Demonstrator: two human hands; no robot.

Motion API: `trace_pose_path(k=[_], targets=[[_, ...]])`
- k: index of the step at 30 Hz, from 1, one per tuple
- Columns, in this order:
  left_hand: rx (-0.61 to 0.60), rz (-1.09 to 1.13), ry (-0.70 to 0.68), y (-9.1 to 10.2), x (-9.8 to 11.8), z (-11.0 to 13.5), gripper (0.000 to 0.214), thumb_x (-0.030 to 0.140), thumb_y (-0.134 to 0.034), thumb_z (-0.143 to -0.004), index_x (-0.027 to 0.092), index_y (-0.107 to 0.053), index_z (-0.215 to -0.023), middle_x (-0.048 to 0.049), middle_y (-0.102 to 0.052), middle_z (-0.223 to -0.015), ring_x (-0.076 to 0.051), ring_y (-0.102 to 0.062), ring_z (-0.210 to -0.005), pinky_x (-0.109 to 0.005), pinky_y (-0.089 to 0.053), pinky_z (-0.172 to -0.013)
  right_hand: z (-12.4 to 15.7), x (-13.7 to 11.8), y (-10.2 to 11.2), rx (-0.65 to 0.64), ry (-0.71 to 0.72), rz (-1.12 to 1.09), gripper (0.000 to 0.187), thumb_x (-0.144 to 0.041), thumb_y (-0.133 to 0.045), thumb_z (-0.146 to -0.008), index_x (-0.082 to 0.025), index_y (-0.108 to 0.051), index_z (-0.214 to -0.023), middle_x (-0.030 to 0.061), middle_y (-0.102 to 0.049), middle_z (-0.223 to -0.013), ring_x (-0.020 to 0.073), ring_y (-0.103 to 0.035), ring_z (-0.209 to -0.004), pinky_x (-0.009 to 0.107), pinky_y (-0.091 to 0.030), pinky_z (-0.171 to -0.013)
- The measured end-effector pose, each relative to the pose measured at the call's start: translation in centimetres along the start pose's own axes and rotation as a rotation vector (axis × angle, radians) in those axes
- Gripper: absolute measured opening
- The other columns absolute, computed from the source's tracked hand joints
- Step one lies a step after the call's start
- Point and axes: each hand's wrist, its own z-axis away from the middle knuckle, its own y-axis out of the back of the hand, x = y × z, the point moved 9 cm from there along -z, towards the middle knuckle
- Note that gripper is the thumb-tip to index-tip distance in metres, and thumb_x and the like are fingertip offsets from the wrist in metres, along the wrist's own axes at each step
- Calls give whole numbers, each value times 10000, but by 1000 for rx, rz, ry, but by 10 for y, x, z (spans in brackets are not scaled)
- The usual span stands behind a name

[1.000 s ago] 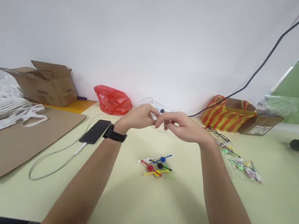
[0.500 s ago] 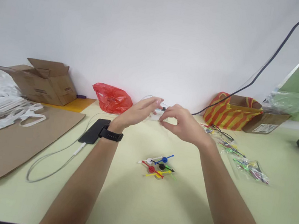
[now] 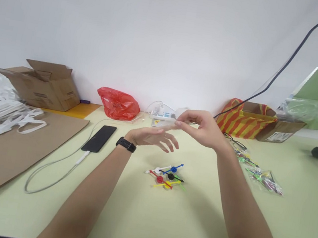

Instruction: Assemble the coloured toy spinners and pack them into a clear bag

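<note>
My right hand (image 3: 202, 127) pinches a small clear plastic bag (image 3: 180, 113), faint against the wall and held above the table. Just left of it and slightly lower, my left hand (image 3: 155, 138) has its fingers spread, with the thumb side close to the bag; whether they touch I cannot tell. Below both hands, a cluster of plastic arrow spinners lies on the table: a white one (image 3: 157, 170), a blue one (image 3: 174, 170), a black one (image 3: 171, 176), a red one (image 3: 160, 179) and a yellow one (image 3: 167, 184), with some green showing under them.
Bagged spinners (image 3: 264, 180) lie to the right, before a striped bag (image 3: 243, 123). A phone (image 3: 99, 138) with a cable lies left, near cardboard (image 3: 29, 146) and a carton (image 3: 51, 87). Behind are a red plastic bag (image 3: 120, 105) and a power strip (image 3: 162, 114).
My left hand has dropped lower and turned, its fingers now spread. My right hand has shifted slightly right and up, and the clear bag shows in its pinch. The spinners stay put.
</note>
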Motion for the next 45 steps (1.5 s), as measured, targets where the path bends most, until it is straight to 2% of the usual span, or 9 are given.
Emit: trace_pose_path(k=[6,11,15,23,29,32,35,39,45], targets=[[17,-150,146,18,-9,19,731,619,-641,-902,306,-449,-1534,-135,-650,-1288,-297,-625,-1162,-441,-488,-1011,13,-11,-30,-487,-24,-96,347,-472,-685,-923,-241,-764,-1169,58,-763,-1156,234,-698,-1063,351,-541,-927],[-83,-313,249,1,-4,15,670,627,-639,-908,328,-510,-1494,-98,-644,-1323,-264,-622,-1152,-369,-511,-958,30,-12,-58,-793,5,-76,546,-459,-771,-858,-283,-673,-1366,48,-685,-1353,246,-655,-1197,339,-512,-1018],[-159,-409,316,-10,-9,8,659,631,-657,-894,332,-550,-1471,-78,-672,-1287,-257,-641,-1119,-366,-505,-959,40,-14,-70,-911,9,-158,727,-430,-795,-839,-271,-540,-1501,61,-648,-1403,233,-653,-1199,319,-508,-1036],[-147,-368,325,-11,-4,13,764,762,-535,-893,337,-496,-1527,-94,-637,-1407,-297,-627,-1196,-413,-467,-1026,45,5,-71,-957,-40,-149,1027,-424,-825,-819,-321,-235,-1652,63,-532,-1544,237,-597,-1311,305,-470,-1102],[-20,-132,213,7,4,31,993,896,-239,-877,198,-481,-1541,-204,-649,-1386,-378,-625,-1245,-532,-408,-1104,42,10,-50,-890,-44,-304,993,-428,-764,-893,-386,-130,-1657,40,-198,-1726,281,-368,-1518,403,-363,-1208],[1,-186,189,18,4,38,900,840,-456,-870,225,-504,-1525,-204,-646,-1394,-365,-633,-1242,-524,-442,-1086,41,19,-35,-813,-104,-399,976,-426,-738,-920,-384,-99,-1656,76,-290,-1695,287,-411,-1495,477,-356,-1205],[104,-383,188,35,6,39,659,584,-747,-847,242,-635,-1399,-173,-673,-1358,-313,-668,-1183,-475,-490,-1053,39,31,-21,-711,-137,-480,971,-435,-745,-914,-379,-119,-1654,105,-385,-1649,294,-455,-1467,531,-348,-1199],[346,-549,128,56,15,34,431,506,-746,-874,198,-760,-1175,-135,-760,-1142,-236,-717,-998,-413,-547,-958,35,43,-12,-601,-187,-559,975,-470,-734,-911,-380,-111,-1656,107,-392,-1644,303,-445,-1474,571,-307,-1216],[542,-640,22,68,27,34,429,520,-760,-848,180,-798,-1108,-122,-785,-994,-221,-719,-902,-358,-573,-831,33,44,-11,-544,-210,-653,997,-499,-748,-888,-359,-129,-1658,98,-414,-1632,296,-445,-1475,572,-268,-1243]])
